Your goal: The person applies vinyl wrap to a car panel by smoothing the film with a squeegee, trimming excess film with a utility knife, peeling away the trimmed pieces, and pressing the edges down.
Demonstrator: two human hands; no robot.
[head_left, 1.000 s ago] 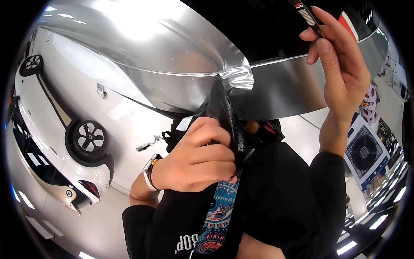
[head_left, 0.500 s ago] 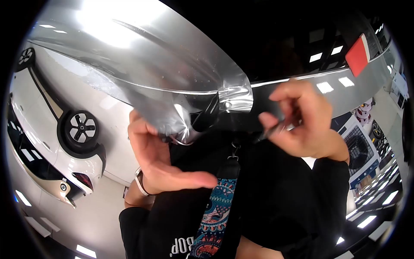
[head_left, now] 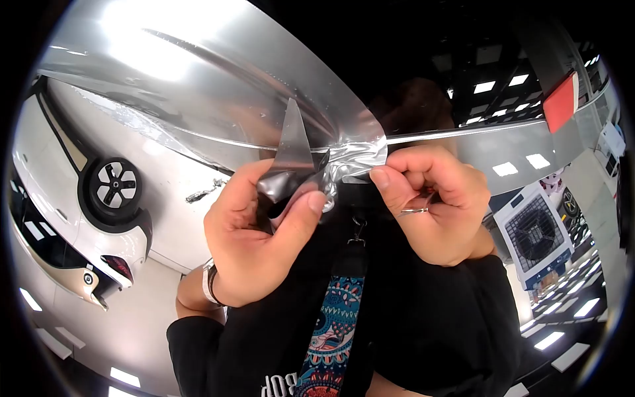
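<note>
Glossy silver-grey film covers the car body panel at the upper left and bunches into creases by the panel seam. My left hand is closed on a loose, folded flap of this film, whose pointed tip stands up above the fingers. At the right edge of the creased part, my right hand pinches the film between thumb and forefinger. A slim metal tool lies tucked in the right palm under the curled fingers; its kind is mostly hidden.
A red booklet rests on the car at the right, by the dark glass. A white car stands at the left. A patterned strap hangs down my front. A dark-grilled white unit stands at the right.
My right hand has come left onto the film edge and pinches it. My left hand has closed its thumb over the flap, which is now folded upward. Creases at the seam have deepened.
</note>
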